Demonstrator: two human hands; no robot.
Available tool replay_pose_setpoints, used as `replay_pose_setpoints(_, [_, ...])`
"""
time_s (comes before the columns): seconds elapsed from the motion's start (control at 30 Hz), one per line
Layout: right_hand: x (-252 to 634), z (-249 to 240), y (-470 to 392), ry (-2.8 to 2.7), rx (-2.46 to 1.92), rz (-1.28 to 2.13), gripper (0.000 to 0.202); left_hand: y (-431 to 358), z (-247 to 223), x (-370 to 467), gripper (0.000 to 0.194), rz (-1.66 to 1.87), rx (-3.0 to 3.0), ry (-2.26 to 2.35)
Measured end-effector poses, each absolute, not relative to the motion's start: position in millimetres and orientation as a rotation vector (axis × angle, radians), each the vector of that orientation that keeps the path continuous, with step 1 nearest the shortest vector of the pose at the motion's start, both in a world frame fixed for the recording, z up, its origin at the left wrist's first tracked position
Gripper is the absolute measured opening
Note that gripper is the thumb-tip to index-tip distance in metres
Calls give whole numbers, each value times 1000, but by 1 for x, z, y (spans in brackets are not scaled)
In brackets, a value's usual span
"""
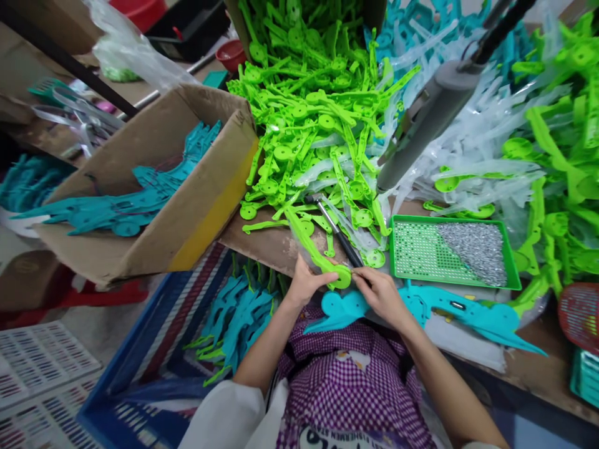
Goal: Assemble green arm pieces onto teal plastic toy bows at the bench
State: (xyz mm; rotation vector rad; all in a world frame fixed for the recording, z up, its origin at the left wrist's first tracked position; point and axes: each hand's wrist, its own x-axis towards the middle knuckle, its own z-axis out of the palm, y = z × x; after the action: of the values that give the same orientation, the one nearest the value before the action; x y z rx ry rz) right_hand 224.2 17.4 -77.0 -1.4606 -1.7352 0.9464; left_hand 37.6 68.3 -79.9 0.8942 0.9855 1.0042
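My left hand (pixel 306 282) is closed on the round end of a long green plastic part (pixel 314 249), thumb on its disc. Beside that disc my right hand (pixel 378 293) pinches something too small to make out. Below and right of my hands, a blue plastic part (pixel 421 305) lies along the table edge, partly behind my right wrist. A black-handled tool (pixel 344 240) rests just beyond my hands. The green tray (pixel 394 249) to the right holds a heap of small silvery pieces (pixel 482 249).
A large pile of green parts (pixel 322 118) covers the table ahead, beside clear plastic wraps (pixel 472 137). A grey hanging tool (pixel 428 118) slants above them. At left are a cardboard box (pixel 206 199) with blue parts and a blue crate (pixel 126 355) lower down.
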Motion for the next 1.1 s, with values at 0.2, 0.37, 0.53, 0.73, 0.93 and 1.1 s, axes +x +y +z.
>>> replay_pose_setpoints(0.2, [225,-71,18,-1674,-1496,971,21,71,-82,45,68,1031,855,997])
replay_pose_setpoints(0.37, [225,-68,19,-1695,-1542,948,24,70,-81,45,68,1047,866,986])
replay_pose_setpoints(0.53, [225,-68,20,-1678,-1558,971,26,65,-83,47,68,1054,761,1019])
replay_pose_setpoints(0.73, [225,-69,17,-1771,-1564,909,29,61,-81,47,72,985,693,1024])
replay_pose_setpoints(0.93, [225,-73,13,-1888,-1564,838,32,54,-74,48,39,1011,1119,1203])
replay_pose_setpoints(1.1, [226,-71,13,-1876,-1592,870,33,54,-74,43,38,1004,1235,1257])
